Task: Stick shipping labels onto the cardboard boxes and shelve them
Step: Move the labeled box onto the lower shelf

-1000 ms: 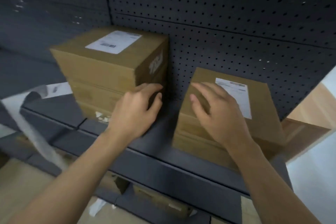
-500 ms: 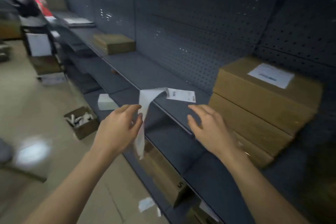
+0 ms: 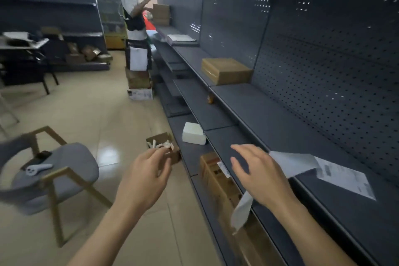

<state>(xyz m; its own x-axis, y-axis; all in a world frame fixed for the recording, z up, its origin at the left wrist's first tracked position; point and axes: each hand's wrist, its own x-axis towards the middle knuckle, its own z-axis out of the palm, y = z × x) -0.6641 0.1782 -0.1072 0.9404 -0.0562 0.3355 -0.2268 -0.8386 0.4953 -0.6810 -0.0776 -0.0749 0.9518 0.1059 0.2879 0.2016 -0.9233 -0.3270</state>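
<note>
- Dark grey metal shelf runs along the right side, with a perforated back panel behind it
- The shipping label, white with blurred print, lies flat on this shelf near its front edge, to the right of the right hand
- A white backing strip joins the label, passes behind the right hand and hangs down over the shelf edge; I cannot tell if the hand touches it
- The right hand is above the shelf edge, palm down, with the fingers spread and relaxed
- The left hand is above the floor, fingers curled with the tips near the thumb; it is blurred, so I cannot tell if it pinches something
- One closed cardboard box stands further along the same shelf, against the back panel, well apart from both hands
- A second brown box sits on the lower shelf, below the right hand
- A white block lies on the lower shelf; near it a small open carton with white scraps is on the floor
- A grey chair with wooden legs is at the left, with a white object on its seat
- At the far end another person stands at the shelving
</note>
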